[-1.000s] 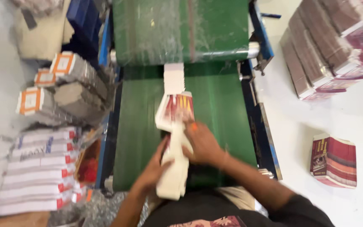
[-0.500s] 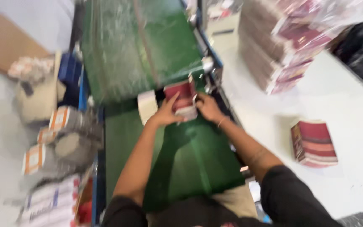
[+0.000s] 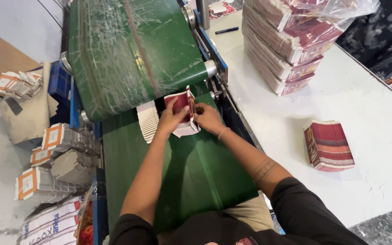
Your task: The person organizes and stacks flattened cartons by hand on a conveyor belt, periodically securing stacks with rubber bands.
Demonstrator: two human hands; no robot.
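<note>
- I am gripping a stack of maroon flat cartons with my left hand, fingers wrapped around its left edge and clamped on it.
- My right hand is pinching the right edge of the same stack, fingers closed on it, so both hands are holding it together.
- The stack is standing nearly upright on the green conveyor belt, just in front of the big green roller at the far end of the belt.
- A row of white shingled cartons is lying on the belt just left of my left hand, coming out from under the roller.
- On the white table to the right, a small pile of maroon cartons is lying flat, well apart from my hands.
- Farther away on that table, tall bundles of cartons in clear plastic wrap are sitting, with a dark pen beyond them.
- To the left of the belt, bundles of orange-and-white cartons are piled on the floor.
</note>
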